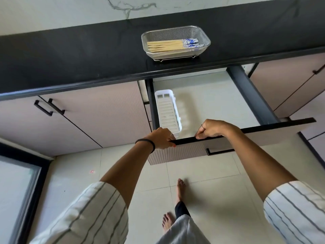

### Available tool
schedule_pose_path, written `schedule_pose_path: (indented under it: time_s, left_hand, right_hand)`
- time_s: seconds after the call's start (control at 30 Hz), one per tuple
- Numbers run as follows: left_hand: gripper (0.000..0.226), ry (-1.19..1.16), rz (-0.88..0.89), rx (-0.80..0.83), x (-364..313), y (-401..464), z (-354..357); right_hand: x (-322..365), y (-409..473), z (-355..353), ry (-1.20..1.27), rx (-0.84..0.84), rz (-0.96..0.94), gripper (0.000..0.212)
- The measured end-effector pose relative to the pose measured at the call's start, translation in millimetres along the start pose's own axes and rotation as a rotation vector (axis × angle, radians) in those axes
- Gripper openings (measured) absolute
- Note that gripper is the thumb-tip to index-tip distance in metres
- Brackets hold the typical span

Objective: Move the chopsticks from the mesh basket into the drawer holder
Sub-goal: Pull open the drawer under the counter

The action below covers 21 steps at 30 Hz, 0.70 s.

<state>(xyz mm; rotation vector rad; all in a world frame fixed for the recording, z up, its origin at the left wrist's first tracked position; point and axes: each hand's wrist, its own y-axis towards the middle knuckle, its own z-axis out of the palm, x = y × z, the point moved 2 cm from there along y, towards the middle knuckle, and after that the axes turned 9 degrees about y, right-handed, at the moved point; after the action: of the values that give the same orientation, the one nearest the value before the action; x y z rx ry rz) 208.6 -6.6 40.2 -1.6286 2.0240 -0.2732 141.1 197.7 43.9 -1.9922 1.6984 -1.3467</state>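
A steel mesh basket [204, 36] stands on the black countertop and holds several wooden chopsticks [167, 45] with blue-and-white patterned ends pointing right. Below it a drawer [219, 103] is pulled out. A white slotted plastic holder [167, 111] lies along the drawer's left side and has nothing in it. My left hand [161, 138] grips the left part of the drawer's black front edge [263, 128], close to the holder's near end. My right hand [212, 128] grips the same edge near its middle.
The black countertop [70, 57] runs across the view under a marbled wall. Shut cabinet doors with black handles [49, 107] flank the drawer. A black bar handle [219, 152] sits on the drawer front. My bare feet stand on the tiled floor [202, 173].
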Motion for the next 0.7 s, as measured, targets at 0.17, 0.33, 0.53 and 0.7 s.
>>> schedule_pose_path:
  time_s: [0.17,0.33,0.53,0.7]
  left_hand:
    - [0.032,-0.007,0.053,0.071,-11,-18,14]
    - [0.032,-0.062,0.080,0.161,-17,-26,23]
    - [0.029,-0.122,0.058,0.236,-17,-26,32]
    - [0.021,-0.188,0.040,0.319,-20,-24,34]
  right_hand:
    - [-14,-11,13,0.042,0.109,0.071,0.024]
    - [-21,-21,21,0.058,0.179,0.144,0.018]
    - [-25,-30,30,0.090,0.200,0.179,0.023]
    - [-24,-35,33,0.088,0.244,0.217,0.025]
